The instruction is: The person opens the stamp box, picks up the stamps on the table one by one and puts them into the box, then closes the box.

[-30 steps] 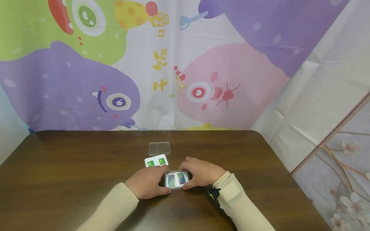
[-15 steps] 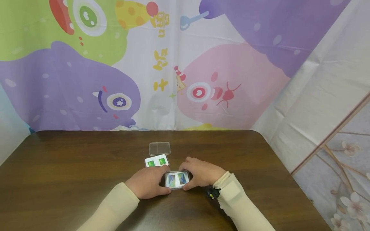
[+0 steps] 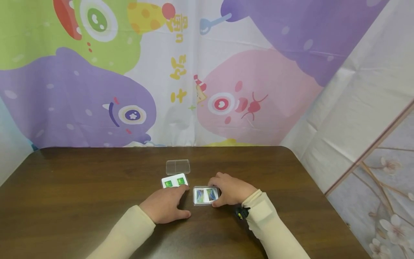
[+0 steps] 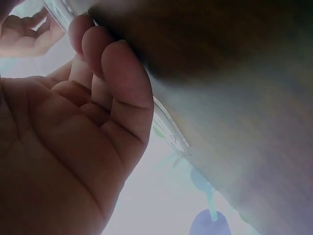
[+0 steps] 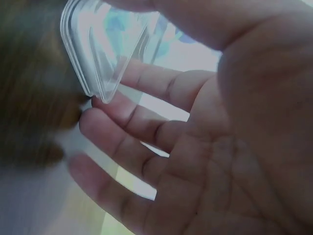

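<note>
My right hand [image 3: 233, 189] holds a clear plastic case [image 3: 206, 196] by its right end, thumb at the near side and fingers at the far side. Two small picture cards with blue-green prints show inside it. The right wrist view has the case's clear corner [image 5: 88, 58] between thumb and fingertips. Nothing is held in my left hand [image 3: 165, 205], which lies to the left with thumb and fingers apart. Its index fingertip overlaps the near edge of a second case with a white card [image 3: 174, 180] bearing two green pictures. In the left wrist view the fingers [image 4: 127, 73] are loosely bent.
Beyond the white card lies a flat transparent lid [image 3: 178, 167] on the brown wooden table [image 3: 81, 180]. A cartoon-printed curtain [image 3: 181, 126] hangs right behind the table's far edge. A floral panel [image 3: 381, 187] stands at the right.
The clear case with the blue-green cards has moved right and slightly away, carried by my right hand. It has left my left hand, which stays nearly where it was.
</note>
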Available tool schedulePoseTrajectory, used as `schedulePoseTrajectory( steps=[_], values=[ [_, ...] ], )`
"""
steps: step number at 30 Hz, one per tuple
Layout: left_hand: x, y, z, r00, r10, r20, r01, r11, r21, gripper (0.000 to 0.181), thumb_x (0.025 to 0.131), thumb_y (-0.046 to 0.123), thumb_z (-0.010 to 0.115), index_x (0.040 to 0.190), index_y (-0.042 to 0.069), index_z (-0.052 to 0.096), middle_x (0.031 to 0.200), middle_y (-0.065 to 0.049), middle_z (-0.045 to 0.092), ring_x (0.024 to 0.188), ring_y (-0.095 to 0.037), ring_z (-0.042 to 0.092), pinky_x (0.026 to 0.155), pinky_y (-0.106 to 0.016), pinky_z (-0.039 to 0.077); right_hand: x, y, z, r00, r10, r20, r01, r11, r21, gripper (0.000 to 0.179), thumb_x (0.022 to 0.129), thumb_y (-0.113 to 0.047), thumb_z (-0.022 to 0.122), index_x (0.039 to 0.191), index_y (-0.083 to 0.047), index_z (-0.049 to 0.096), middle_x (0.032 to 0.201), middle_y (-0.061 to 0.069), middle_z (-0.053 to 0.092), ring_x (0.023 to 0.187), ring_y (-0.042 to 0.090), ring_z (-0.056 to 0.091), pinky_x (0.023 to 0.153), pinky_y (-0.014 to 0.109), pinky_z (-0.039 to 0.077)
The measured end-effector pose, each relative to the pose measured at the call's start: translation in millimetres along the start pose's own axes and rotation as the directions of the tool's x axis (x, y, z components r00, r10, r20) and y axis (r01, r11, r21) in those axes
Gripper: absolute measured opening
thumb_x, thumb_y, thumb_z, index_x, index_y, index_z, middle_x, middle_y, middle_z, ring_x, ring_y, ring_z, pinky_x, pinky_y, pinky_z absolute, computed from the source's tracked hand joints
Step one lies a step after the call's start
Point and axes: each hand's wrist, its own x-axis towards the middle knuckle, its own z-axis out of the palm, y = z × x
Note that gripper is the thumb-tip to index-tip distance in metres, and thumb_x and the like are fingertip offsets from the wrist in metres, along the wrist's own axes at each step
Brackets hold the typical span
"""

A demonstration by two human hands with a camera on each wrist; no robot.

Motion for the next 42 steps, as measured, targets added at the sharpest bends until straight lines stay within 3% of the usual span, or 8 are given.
schedulePoseTrajectory(
  steps=[10, 17, 23, 31, 36, 38, 42],
  values=[
    [-0.5, -1.5, 0.8, 1.0, 0.028, 0.002, -0.028, 1.0, 0.004, 0.068, 0.086, 0.039, 0.082, 0.139, 0.005, 0.058, 0.135, -0.014, 0.065, 0.126, -0.033, 0.062, 0.106, -0.049, 0.047, -6.3, 33, -10, 0.985, 0.164, -0.055, -0.165, 0.986, -0.005, 0.046, 0.08, -0.023, 0.087, 0.12, -0.013, 0.067, 0.103, 0.004, 0.057, 0.09, 0.022, 0.05, 0.085, 0.045, 0.043],
    [-1.4, -1.3, -1.6, 0.999, 0.034, 0.003, -0.034, 0.999, -0.006, 0.07, 0.085, 0.039, 0.083, 0.139, 0.004, 0.058, 0.136, -0.014, 0.065, 0.127, -0.033, 0.061, 0.106, -0.049, 0.047, -13.7, 48, -18, 0.963, 0.256, -0.09, -0.259, 0.965, -0.03, 0.053, 0.079, -0.019, 0.084, 0.128, -0.009, 0.066, 0.107, 0.009, 0.059, 0.098, 0.03, 0.051, 0.111, 0.064, 0.028],
    [-1.8, -1.5, -2.4, 0.999, 0.034, 0.007, -0.034, 0.999, -0.008, 0.07, 0.085, 0.039, 0.083, 0.14, 0.005, 0.057, 0.136, -0.014, 0.065, 0.127, -0.032, 0.061, 0.106, -0.049, 0.047, -15.6, 51, -20, 0.952, 0.292, -0.095, -0.296, 0.955, -0.032, 0.055, 0.077, -0.018, 0.086, 0.128, -0.011, 0.066, 0.11, 0.01, 0.06, 0.106, 0.033, 0.053, 0.116, 0.069, 0.018],
    [-1.4, -2.1, -1.7, 0.999, 0.038, 0.003, -0.038, 0.999, 0.0, 0.07, 0.084, 0.039, 0.083, 0.139, 0.004, 0.058, 0.135, -0.014, 0.065, 0.126, -0.032, 0.062, 0.106, -0.049, 0.047, -11.0, 56, -13, 0.945, 0.312, -0.101, -0.318, 0.947, -0.046, 0.067, 0.079, -0.019, 0.083, 0.14, -0.005, 0.058, 0.12, 0.017, 0.059, 0.104, 0.035, 0.053, 0.112, 0.061, 0.031],
    [-1.0, -2.8, -1.0, 0.999, 0.038, 0.002, -0.038, 0.999, -0.004, 0.069, 0.085, 0.039, 0.083, 0.139, 0.004, 0.058, 0.134, -0.014, 0.066, 0.125, -0.032, 0.062, 0.106, -0.049, 0.047, -12.2, 53, -15, 0.94, 0.33, -0.089, -0.335, 0.941, -0.046, 0.076, 0.08, -0.019, 0.083, 0.146, 0.0, 0.051, 0.13, 0.023, 0.057, 0.111, 0.038, 0.053, 0.112, 0.059, 0.033],
    [-0.6, -3.8, -2.2, 0.999, 0.041, -0.008, -0.041, 0.999, -0.01, 0.068, 0.085, 0.038, 0.083, 0.138, 0.004, 0.058, 0.127, -0.013, 0.068, 0.117, -0.03, 0.065, 0.103, -0.048, 0.049, -14.7, 48, -18, 0.936, 0.344, -0.077, -0.348, 0.936, -0.047, 0.078, 0.08, -0.02, 0.082, 0.148, 0.001, 0.049, 0.131, 0.023, 0.057, 0.113, 0.038, 0.053, 0.111, 0.058, 0.035],
    [2.3, -8.7, -8.1, 0.991, 0.073, -0.114, -0.069, 0.997, 0.036, 0.066, 0.083, 0.036, 0.085, 0.134, 0.004, 0.058, 0.112, -0.009, 0.068, 0.104, -0.026, 0.065, 0.096, -0.046, 0.051, -19.3, 36, -26, 0.928, 0.355, -0.117, -0.362, 0.931, -0.048, 0.081, 0.081, -0.026, 0.083, 0.147, 0.005, 0.048, 0.13, 0.025, 0.057, 0.112, 0.039, 0.055, 0.105, 0.056, 0.042]
  ],
)
